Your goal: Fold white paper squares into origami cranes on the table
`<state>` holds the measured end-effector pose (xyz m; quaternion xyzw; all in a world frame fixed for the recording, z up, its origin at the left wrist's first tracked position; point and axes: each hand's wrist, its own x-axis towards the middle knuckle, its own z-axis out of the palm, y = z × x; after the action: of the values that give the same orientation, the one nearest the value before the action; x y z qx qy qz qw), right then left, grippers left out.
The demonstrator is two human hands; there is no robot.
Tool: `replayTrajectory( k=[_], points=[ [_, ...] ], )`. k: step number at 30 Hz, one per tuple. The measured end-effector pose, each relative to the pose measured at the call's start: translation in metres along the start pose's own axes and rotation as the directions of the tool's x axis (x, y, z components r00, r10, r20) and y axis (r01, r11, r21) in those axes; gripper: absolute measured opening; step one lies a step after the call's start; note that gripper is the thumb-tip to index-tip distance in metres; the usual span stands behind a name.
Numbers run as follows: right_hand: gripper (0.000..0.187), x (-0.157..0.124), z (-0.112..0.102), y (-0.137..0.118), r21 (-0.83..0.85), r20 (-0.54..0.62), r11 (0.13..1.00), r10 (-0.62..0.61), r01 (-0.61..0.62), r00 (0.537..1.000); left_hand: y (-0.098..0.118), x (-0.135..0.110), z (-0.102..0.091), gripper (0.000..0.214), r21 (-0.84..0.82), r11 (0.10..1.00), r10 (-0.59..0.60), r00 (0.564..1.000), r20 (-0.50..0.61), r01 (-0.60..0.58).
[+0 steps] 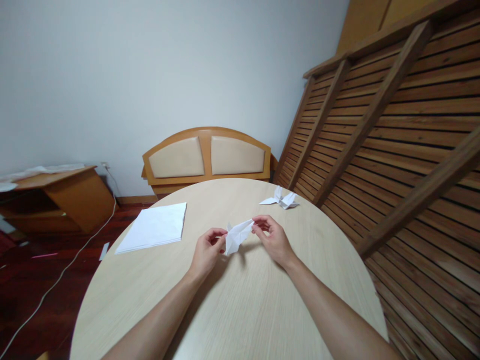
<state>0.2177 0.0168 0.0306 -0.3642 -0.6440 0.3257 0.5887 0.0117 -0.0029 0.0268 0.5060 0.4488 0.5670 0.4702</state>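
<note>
A white folded-paper crane (238, 236) is held just above the table, between my two hands. My left hand (208, 250) pinches its left end with thumb and fingers. On the other side, my right hand (273, 239) pinches the pointed right tip. The paper's wing-like flaps spread between them and cast a shadow on the wood. Farther back to the right, a second white paper crane (282, 198) rests on the tabletop, touched by neither hand.
The round pale wooden table (240, 320) carries a stack of white paper (153, 226) at its left. Beyond it stand a padded headboard (206, 152) and a wall. A slatted wooden frame (397, 150) leans at the right. A low cabinet (71, 200) and a cord (75, 257) are at the left.
</note>
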Motion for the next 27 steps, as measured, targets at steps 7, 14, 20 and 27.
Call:
replayTrajectory(
  k=[7, 14, 20, 27],
  points=[
    [0.018, -0.001, -0.001, -0.002, -0.034, 0.024, 0.999, -0.002, 0.002, 1.0, 0.0, 0.004, -0.002, 0.031, -0.019, 1.0, 0.016, 0.999, -0.037, -0.017],
    [0.021, 0.0, -0.001, -0.001, -0.044, 0.011, 0.999, 0.011, -0.01, 1.0, 0.007, 0.001, 0.001, 0.035, -0.074, 0.997, -0.021, 0.998, -0.054, 0.017],
    [0.021, 0.0, -0.001, -0.006, -0.056, 0.016, 0.998, 0.006, -0.005, 1.0, 0.008, -0.001, 0.001, 0.037, -0.042, 0.999, -0.033, 0.998, -0.047, 0.031],
    [0.019, -0.001, -0.001, -0.011, -0.077, 0.011, 0.997, -0.019, 0.02, 1.0, 0.005, -0.001, 0.001, 0.035, 0.029, 1.0, -0.002, 0.999, -0.034, 0.003]
  ],
)
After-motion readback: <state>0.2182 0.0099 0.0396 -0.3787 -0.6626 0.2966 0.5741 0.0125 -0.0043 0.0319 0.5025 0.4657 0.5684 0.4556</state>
